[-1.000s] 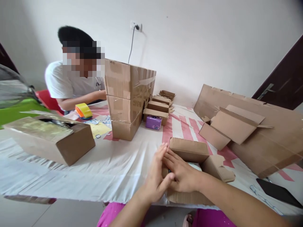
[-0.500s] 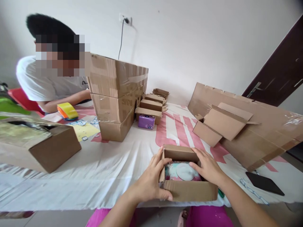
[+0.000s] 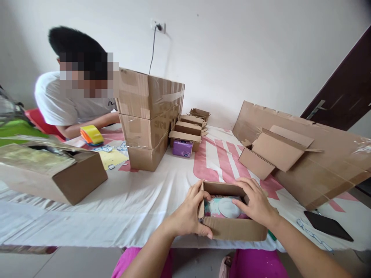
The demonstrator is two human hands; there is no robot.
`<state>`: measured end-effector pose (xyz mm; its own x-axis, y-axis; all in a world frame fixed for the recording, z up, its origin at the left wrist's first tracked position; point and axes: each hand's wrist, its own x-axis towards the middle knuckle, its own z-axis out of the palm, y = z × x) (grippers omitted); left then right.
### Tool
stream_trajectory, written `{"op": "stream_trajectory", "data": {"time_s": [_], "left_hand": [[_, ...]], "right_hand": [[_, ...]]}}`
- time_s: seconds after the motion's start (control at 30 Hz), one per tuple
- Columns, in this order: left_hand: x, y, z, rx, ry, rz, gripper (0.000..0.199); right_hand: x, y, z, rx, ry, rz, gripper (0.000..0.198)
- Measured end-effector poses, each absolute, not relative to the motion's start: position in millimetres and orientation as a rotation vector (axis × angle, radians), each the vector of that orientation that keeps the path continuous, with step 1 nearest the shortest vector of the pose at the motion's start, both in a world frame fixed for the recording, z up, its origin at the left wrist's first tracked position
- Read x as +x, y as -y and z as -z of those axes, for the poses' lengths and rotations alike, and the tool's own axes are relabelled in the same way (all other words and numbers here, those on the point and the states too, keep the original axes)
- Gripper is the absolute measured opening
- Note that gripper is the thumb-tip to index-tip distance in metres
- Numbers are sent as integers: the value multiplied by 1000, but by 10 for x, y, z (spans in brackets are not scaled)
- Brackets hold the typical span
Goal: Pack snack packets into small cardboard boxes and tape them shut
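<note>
**Left hand and right hand clasp an open carton**

In the head view, the open carton stands on the near edge of the cloth-covered worktop, in front of the person. Inside it lies a patterned pack with a white oval lid facing up. The left hand's grip is closed around the carton's left end, its thumb against the near wall. The right hand's grip pinches the right end, fingers bent over the rim and thumb inside, close to the lid.

Farther back, a purple pack sits at the front of a row of open boxes, beside a stack of taped cartons. To the left are a long box and a yellow-and-orange roll; a co-worker in a white shirt leans on the worktop behind them. To the right, a flapped box stands against a large cardboard sheet, with a flat dark object nearer the person.
</note>
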<state>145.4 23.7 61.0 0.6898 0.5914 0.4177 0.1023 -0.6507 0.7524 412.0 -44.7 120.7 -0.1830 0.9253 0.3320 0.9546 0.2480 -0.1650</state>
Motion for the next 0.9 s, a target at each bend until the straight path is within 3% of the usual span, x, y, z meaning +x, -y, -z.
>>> {"op": "stream_trajectory", "data": {"time_s": [0.1,0.23,0.4,0.6,0.77,0.9], "left_hand": [[1443,-228,-598,2137,-482,-843,85],[1440,-235,-560,2109,-474,-824,95],[1461,-280,-464,2100,-470,-852,119],[1458,-277,-474,2157,-428,-893,120],[1467,-265,-530,2216,-398,-945,121],[1468,-245,-536,2213,-414,-946,121]], "right_hand": [[4049,507,-1254,-1786,2225,-210,42],[3987,417,-1266,-2027,2317,-511,70],[4040,253,-1150,-1951,2512,-452,69],[4034,306,-1072,-1979,2391,-504,53],[4010,274,-1096,-2041,2387,-630,64],[3972,285,-1162,-1999,2453,-467,73]]}}
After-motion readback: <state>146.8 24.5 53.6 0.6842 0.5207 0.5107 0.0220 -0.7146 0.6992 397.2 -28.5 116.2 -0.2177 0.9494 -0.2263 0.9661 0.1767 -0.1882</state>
